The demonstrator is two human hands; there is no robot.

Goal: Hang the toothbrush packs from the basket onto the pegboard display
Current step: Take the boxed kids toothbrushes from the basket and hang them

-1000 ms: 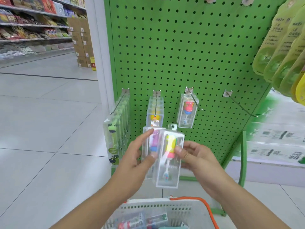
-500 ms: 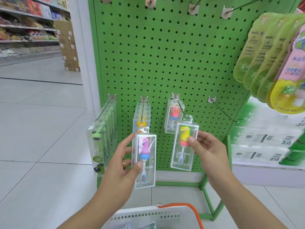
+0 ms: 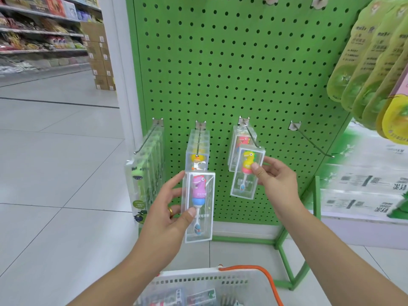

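My left hand [image 3: 170,208] grips a clear toothbrush pack with a purple dinosaur [image 3: 199,206], held upright in front of the green pegboard [image 3: 231,62]. My right hand [image 3: 273,180] pinches a clear pack with a yellow dinosaur [image 3: 246,171], its top at the tip of the third hook [image 3: 251,135]. A red-dinosaur pack [image 3: 239,140] hangs behind it on that hook. The white basket [image 3: 198,281] with an orange handle sits below, holding more packs.
Green-frog packs [image 3: 145,173] fill the first hook and yellow-duck packs [image 3: 197,151] the second. The fourth hook [image 3: 313,142] is bare. Green pouches [image 3: 371,69] hang at upper right. A tiled aisle with stocked shelves [image 3: 44,40] lies to the left.
My right hand has carried the yellow-dinosaur pack away from the purple one, up and right to the third hook's tip. My left hand stays holding the purple pack.
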